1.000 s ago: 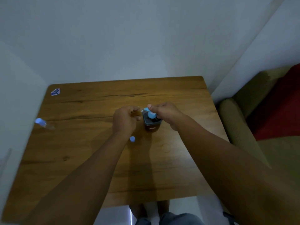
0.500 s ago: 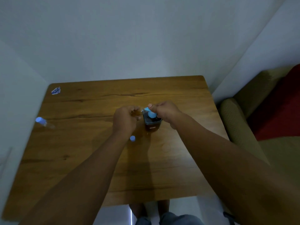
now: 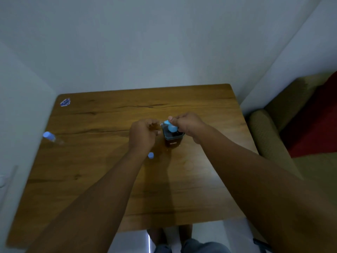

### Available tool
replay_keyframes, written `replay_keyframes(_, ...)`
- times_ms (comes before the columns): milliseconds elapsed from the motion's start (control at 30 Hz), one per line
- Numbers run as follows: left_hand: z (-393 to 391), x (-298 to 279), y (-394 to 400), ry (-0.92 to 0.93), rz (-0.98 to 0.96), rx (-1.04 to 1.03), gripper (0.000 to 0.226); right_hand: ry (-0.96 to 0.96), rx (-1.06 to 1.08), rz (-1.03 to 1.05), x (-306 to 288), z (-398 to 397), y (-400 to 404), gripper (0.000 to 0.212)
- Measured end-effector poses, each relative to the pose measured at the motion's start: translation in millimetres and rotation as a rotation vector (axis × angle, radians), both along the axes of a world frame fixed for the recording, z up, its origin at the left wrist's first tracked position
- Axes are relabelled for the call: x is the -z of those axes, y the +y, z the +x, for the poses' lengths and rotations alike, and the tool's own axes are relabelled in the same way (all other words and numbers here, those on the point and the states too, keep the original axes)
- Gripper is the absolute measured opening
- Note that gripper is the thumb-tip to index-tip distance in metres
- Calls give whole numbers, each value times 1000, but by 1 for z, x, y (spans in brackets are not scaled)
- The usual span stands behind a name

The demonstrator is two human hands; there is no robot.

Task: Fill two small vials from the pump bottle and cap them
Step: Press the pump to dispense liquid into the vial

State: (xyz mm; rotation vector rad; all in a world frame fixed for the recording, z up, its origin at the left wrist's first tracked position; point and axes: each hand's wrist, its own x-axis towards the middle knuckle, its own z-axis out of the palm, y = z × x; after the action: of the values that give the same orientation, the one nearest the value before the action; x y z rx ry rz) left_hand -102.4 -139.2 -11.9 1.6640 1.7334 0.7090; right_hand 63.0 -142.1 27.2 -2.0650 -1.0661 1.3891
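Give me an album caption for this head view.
Right hand on pump bottle, left hand holding vial at its spout.

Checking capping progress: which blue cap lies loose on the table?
The small blue cap near the left hand's wrist; the other blue cap sits on the vial lying at left.

Very little differs across the second. The right hand (image 3: 186,125) sits a touch farther from the body on the blue pump head (image 3: 170,126) of the pump bottle (image 3: 172,137), its fingertips now slightly higher in the view than a second ago. The left hand (image 3: 143,134), curled beside the spout, has edged up with it by the same small amount.
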Motion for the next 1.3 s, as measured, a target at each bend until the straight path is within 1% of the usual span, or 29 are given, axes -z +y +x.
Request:
replay_keyframes(200,-1,-1,0,-3,2,0,38,91,37,-24,2,2,-9,62)
replay_keyframes(267,-1,0,1,11,17,2,37,93,38,-14,2,2,-6,61)
replay_keyframes(433,0,3,-2,14,11,-2,38,25,3,-10,1,0,-2,55)
replay_keyframes(533,1,-2,-1,18,3,-13,38,73,36,4,-1,3,-8,56)
replay_keyframes(633,1,-2,0,22,1,-5,38,102,23,-13,-1,4,-12,59)
replay_keyframes(800,1,1,0,29,16,-8,38,39,7,-22,0,2,0,55)
replay_keyframes(900,0,-2,-1,12,6,8,37,-3,-24,36,1,1,-2,52)
replay_keyframes(967,0,-6,0,27,3,16,38,23,-14,42,0,2,-8,53)
replay_keyframes(1100,0,-9,-2,58,-17,23,40,69,1,-15,-4,4,-9,63)
replay_keyframes(1300,1,-9,-2,65,-20,24,40,15,-27,-14,-4,1,0,55)
